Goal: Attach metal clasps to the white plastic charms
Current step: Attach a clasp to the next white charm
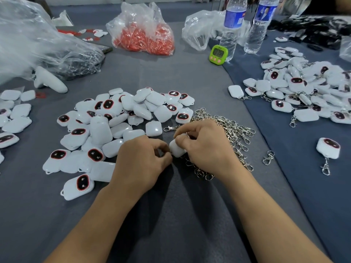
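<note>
- The near end of the held charm [177, 149] is covered by both hands, so it cannot be told whether a clasp is on it.
- The fingers [161, 147] of the left hand [140, 158] are curled, tips at the charm's nine o'clock side; what is pinched there, if anything, cannot be told.
- The charm is gripped from three o'clock by the curled fingers [183, 140] of the right hand [205, 147].
- The held charm is seen as white, glossy and rounded, between the two hands, just over the bench [171, 215].
- Loose charms [121, 118] are heaped at ten o'clock of the hands, many showing a dark oval ringed in red.
- Silver clasps [229, 130] are piled at two o'clock, partly under the right hand.
- Charms with clasps [303, 88] are heaped on blue cloth at the far right.
- The bench is covered in grey cloth; at twelve o'clock a green timer [218, 54] with blurred digits, two water bottles [230, 25] and a bag of red pieces [144, 37] are set.
</note>
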Motion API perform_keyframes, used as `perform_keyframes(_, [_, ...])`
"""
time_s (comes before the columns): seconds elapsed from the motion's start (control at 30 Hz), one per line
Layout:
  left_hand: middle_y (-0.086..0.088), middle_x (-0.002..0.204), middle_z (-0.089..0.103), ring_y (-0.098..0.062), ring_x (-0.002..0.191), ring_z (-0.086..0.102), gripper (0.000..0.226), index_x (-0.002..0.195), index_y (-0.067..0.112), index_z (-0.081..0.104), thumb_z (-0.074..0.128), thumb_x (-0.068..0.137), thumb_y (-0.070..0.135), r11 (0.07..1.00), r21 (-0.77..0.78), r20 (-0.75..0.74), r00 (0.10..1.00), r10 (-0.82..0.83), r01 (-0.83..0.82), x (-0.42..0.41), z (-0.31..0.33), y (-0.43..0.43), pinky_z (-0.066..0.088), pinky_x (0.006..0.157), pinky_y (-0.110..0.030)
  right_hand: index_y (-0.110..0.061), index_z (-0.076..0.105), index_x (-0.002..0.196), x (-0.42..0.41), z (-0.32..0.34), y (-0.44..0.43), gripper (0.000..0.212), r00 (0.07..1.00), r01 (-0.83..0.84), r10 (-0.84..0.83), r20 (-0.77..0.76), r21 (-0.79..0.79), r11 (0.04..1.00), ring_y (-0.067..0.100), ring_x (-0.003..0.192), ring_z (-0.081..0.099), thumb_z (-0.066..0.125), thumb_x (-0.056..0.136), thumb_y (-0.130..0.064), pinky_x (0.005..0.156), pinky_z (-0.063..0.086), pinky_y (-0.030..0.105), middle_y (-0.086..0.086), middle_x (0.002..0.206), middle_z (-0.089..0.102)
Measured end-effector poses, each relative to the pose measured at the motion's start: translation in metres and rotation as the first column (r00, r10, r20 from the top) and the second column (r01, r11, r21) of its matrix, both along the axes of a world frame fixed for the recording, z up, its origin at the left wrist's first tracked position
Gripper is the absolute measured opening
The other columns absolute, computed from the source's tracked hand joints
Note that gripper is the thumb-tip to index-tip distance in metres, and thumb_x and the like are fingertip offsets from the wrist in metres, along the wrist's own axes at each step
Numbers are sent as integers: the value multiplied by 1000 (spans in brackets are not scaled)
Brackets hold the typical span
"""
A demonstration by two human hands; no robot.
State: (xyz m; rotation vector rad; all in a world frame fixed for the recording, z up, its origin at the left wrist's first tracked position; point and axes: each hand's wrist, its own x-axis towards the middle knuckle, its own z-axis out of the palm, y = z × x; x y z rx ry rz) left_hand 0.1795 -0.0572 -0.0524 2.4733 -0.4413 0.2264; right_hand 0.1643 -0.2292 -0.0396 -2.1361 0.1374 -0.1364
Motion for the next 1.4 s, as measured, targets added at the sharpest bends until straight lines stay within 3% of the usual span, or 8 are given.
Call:
perform_keyframes(0.1, [10, 64, 59, -8, 64, 56, 14, 77, 39, 76, 87, 70, 33, 996, -81, 51, 998, 28, -24, 1, 1, 1, 43, 58, -26, -23, 74, 76, 1, 0, 2, 16, 999, 49, -47, -19, 114, 992, 7, 41, 50, 67, 90, -17, 50, 44, 24, -7, 51, 62])
perform_keyframes(0.37, [20, 78, 71, -1, 73, 66, 33, 85, 59, 73, 88, 74, 31, 922, -385, -66, 995, -71, 41, 7, 8, 6, 45, 65, -10, -8, 73, 82, 1, 11, -3, 18, 991, 113, -49, -128, 562, 820, 13, 32, 41, 61, 95, 0, 33, 28, 16, 6, 66, 70])
perform_keyframes(0.6, [-12, 73, 71, -9, 65, 58, 8, 75, 24, 77, 85, 74, 25, 791, -611, -293, 920, -260, 29, 9, 11, 5, 47, 63, -21, -13, 74, 78, 1, 15, -3, 24, 992, 75, 10, -128, 636, 768, 13, 32, 39, 61, 95, -1, 34, 25, 16, 9, 64, 67])
perform_keyframes(0.83, [12, 82, 62, -2, 79, 58, 16, 80, 36, 79, 89, 71, 28, 992, -85, 4, 996, -91, 91, 0, 14, 10, 36, 66, -6, -10, 73, 78, -2, 6, 4, 19, 996, 65, -22, -84, 562, 825, 15, 32, 40, 64, 92, 0, 34, 29, 15, 14, 64, 65])
perform_keyframes(0.93, [13, 81, 66, -2, 78, 63, 20, 78, 39, 77, 89, 69, 26, 977, -211, 61, 998, -29, 41, -3, 12, 7, 43, 67, -7, -10, 73, 82, -1, 7, 5, 19, 994, 91, -35, -103, 613, 785, 14, 32, 40, 62, 95, -2, 35, 27, 16, 21, 68, 63])
perform_keyframes(1.07, [6, 76, 77, -7, 74, 72, 19, 77, 34, 82, 85, 76, 16, 804, -595, -264, 943, -204, 8, 3, 16, 2, 57, 72, -21, -9, 72, 84, -2, 13, 4, 20, 993, 77, 5, -115, 693, 717, 12, 35, 42, 58, 98, -5, 37, 26, 17, 10, 65, 67])
perform_keyframes(1.2, [-3, 64, 70, -8, 65, 62, 12, 76, 19, 81, 75, 77, 29, 668, -743, -348, 871, -346, -31, 5, 16, -1, 49, 69, -16, -7, 71, 89, -4, 17, 4, 15, 995, 91, -25, -101, 720, 688, 12, 36, 41, 59, 99, -6, 38, 27, 17, 7, 66, 66])
perform_keyframes(1.4, [11, 70, 65, -3, 72, 60, 9, 83, 32, 81, 82, 79, 23, 931, -331, 35, 988, -150, 153, 4, 16, 6, 41, 65, -10, -6, 72, 84, -8, 16, 8, 16, 996, 81, -92, -23, 703, 706, 13, 33, 39, 62, 95, -3, 35, 27, 16, 11, 64, 64])
